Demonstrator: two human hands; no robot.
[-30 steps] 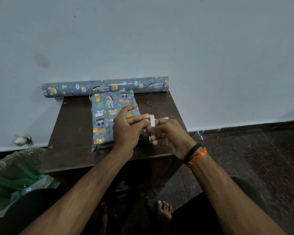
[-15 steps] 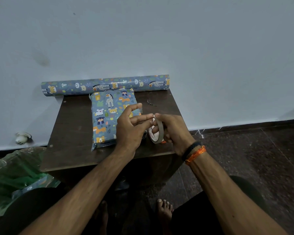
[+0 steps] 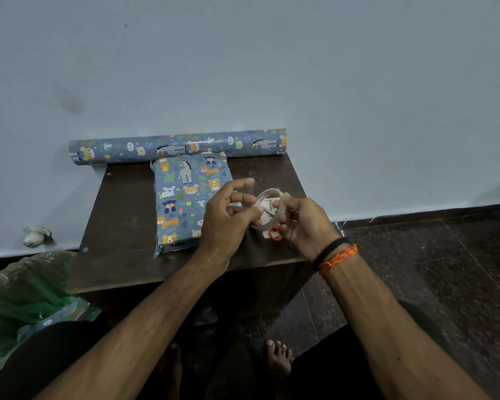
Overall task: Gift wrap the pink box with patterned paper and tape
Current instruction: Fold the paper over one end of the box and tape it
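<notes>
My bare feet were on the dark floor, and a green plastic bag sat by my left knee. Above the near edge of the small brown table, my right hand gripped the tape roll, fingers curled round its rim. My left hand pinched at the roll's edge with thumb and forefinger. An orange scissor handle poked out under the roll. Just left of my hands lay the box, fully wrapped in animal-print paper. Behind it, the paper roll rested against the white wall.
</notes>
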